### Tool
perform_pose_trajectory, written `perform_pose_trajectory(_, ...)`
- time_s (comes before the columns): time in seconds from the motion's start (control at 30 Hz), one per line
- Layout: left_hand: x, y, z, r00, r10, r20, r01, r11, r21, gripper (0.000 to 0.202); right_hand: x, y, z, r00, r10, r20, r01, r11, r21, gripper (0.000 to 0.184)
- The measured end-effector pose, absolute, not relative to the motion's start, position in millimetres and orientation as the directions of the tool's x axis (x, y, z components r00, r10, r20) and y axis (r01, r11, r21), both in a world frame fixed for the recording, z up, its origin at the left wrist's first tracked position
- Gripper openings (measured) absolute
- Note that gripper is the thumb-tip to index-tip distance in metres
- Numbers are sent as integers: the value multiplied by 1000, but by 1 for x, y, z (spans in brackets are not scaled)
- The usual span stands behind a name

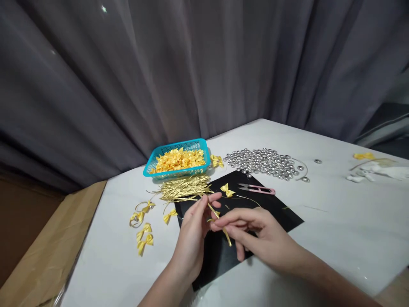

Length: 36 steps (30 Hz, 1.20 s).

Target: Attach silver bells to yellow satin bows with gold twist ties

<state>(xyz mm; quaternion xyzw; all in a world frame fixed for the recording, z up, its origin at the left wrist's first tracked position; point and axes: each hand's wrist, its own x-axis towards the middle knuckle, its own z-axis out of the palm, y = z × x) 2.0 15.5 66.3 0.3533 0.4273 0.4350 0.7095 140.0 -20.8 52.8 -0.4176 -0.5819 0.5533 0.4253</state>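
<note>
Between both hands runs a thin gold twist tie (227, 237), slanting down to the right above a black mat (211, 260). My left hand (193, 228) pinches its upper end between thumb and fingers. Fingers and thumb of my right hand (255, 234) close on its lower part, with the tip sticking out below. A yellow bow (227, 190) lies on the mat just beyond the hands, near pink-handled thread snips (257, 189). Another bit of yellow is partly hidden behind my fingers.
A turquoise basket (147, 169) of yellow bows stands at the back, behind a pile of gold ties (185, 187). Silver beads (262, 163) are heaped at back right. Several loose bows (145, 244) lie at left. White scraps (377, 171) sit far right; cardboard (60, 243) borders the table's left.
</note>
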Motion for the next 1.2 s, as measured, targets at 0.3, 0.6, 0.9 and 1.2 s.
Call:
perform_pose_trajectory(0.3,-4,26,83,121,876,-468,-725,400,561,31,139,-23,34,-148,973,175,-250,134,-959,12)
perform_pose_trajectory(0.6,-8,-10,77,361,884,-296,-761,463,454,43,122,-31,31,-375,927,-29,-688,-299,-662,21)
perform_pose_trajectory(0.9,-7,-7,72,321,887,-331,-582,461,670,19,129,-19,38,-196,976,-90,-539,-184,-822,27)
perform_pose_trajectory(1.2,-13,-9,74,366,907,-208,-252,312,916,30,148,-5,65,-353,928,-116,-385,-258,-886,19)
